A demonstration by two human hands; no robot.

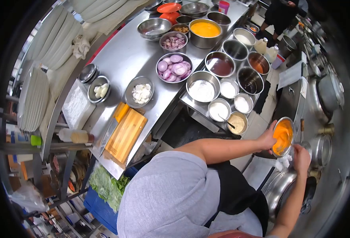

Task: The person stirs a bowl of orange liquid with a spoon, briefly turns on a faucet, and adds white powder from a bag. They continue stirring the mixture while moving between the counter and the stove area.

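My left hand is wrapped round the rim of a metal bowl, which is tilted and holds an orange mixture. Close to the bowl's lower right edge, my right hand is closed on something thin that I cannot make out clearly. A white cloth lies just under the bowl, above a large steel pot. Left of my hands stand a tub of tan powder with a spoon and a bowl of white powder.
A steel table bears sliced onions, a pot of orange liquid and a wooden board. Below it, leafy greens lie on a blue bin. Another person stands at the back right.
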